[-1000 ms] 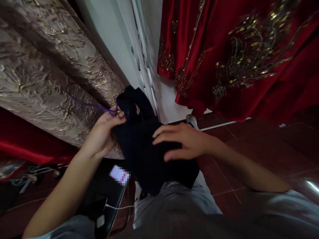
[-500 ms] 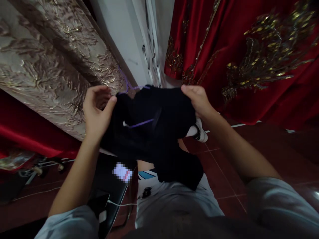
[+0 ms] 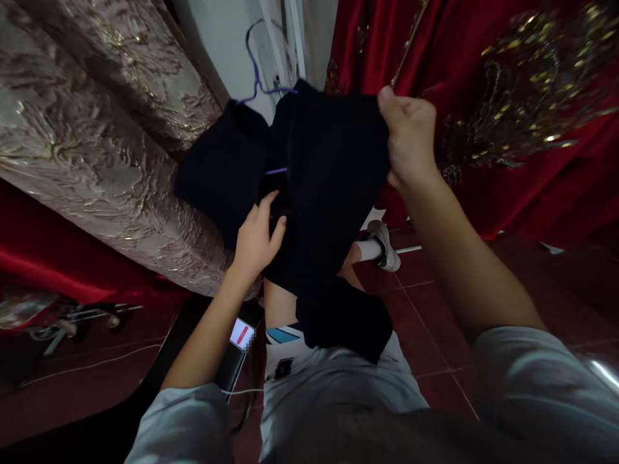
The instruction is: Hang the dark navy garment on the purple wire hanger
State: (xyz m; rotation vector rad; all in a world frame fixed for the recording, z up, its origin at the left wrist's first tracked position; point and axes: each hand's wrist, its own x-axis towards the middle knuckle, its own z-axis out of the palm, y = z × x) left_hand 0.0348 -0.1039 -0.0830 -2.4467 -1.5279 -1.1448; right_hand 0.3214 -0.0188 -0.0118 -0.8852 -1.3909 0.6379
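A dark navy garment [image 3: 333, 148] hangs spread out in front of me on a purple hanger [image 3: 255, 71], whose hook points up and away. The hanger's lower bar shows through the gap at the garment's front. At the upper right, my right hand [image 3: 411, 135] is closed, pinching the garment's edge between thumb and fingers. My left hand [image 3: 258, 238] is at the front opening, thumb and fingers apart, against the cloth. Black cloth [image 3: 351, 319] drapes over my lap; I cannot tell whether it belongs to the same garment.
Red fabric with gold sequins [image 3: 522, 116] hangs at the right, textured beige fabric [image 3: 97, 148] at the left. White door panels [image 3: 222, 38] stand behind. A lit phone [image 3: 242, 334] lies on a black surface beside my left leg, near a white cable [image 3: 244, 391].
The garment and hanger have risen away from me, and the hook now shows. My right hand moved up with the cloth. My left hand moved from the left edge to the front opening.
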